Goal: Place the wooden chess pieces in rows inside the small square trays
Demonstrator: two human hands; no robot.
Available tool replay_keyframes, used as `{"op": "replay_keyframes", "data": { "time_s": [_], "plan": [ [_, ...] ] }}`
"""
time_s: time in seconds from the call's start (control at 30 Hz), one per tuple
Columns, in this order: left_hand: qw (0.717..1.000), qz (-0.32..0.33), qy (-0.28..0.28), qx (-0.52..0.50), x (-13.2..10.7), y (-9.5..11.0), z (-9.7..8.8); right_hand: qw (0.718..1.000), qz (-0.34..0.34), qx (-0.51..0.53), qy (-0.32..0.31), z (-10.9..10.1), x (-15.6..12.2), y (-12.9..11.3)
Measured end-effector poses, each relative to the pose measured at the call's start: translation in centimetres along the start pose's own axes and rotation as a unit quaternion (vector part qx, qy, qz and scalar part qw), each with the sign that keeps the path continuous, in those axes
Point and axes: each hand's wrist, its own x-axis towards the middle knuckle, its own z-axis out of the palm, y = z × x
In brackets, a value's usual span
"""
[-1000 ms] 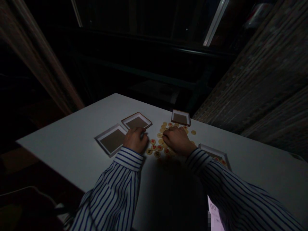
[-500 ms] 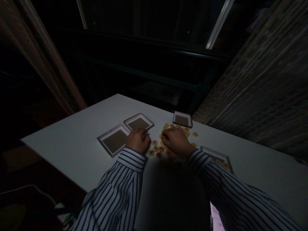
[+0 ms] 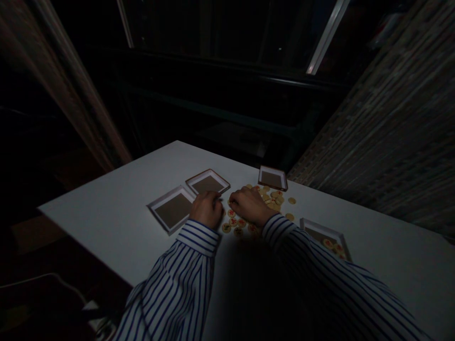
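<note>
- Left tray [image 3: 174, 210]: brown floor showing.
- Middle tray [image 3: 207, 183]: same.
- Left hand [image 3: 207, 210]: curled beside both; can't tell its hold.
- Right hand [image 3: 250, 204]: bent over discs [image 3: 232, 222] on table [image 3: 106, 203]; hold unclear.
- Far tray [image 3: 272, 179]: brown floor.
- Right tray [image 3: 315, 232]: red-marked discs inside.

A white desk [image 3: 106, 199] stands in a dim room. Curtains [image 3: 384, 132] hang either side of a dark window [image 3: 231, 33].
</note>
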Motion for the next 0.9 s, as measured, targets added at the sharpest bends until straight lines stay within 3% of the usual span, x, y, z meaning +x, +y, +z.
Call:
{"op": "replay_keyframes", "data": {
  "time_s": [0.2,0.5,0.9],
  "plan": [
    [1.0,0.004,-0.005,-0.014,-0.1,0.3,-0.1,1.0,-0.011,0.019,0.012,-0.7,-0.6,1.0],
    [0.998,0.049,-0.018,-0.031,-0.3,1.1,-0.1,0.998,0.059,0.014,-0.01,-1.7,-2.0,4.9],
    [0.997,0.057,-0.024,-0.041,-0.2,0.8,0.5,0.998,0.058,-0.009,-0.034,-0.7,-1.4,4.7]
  ]
}}
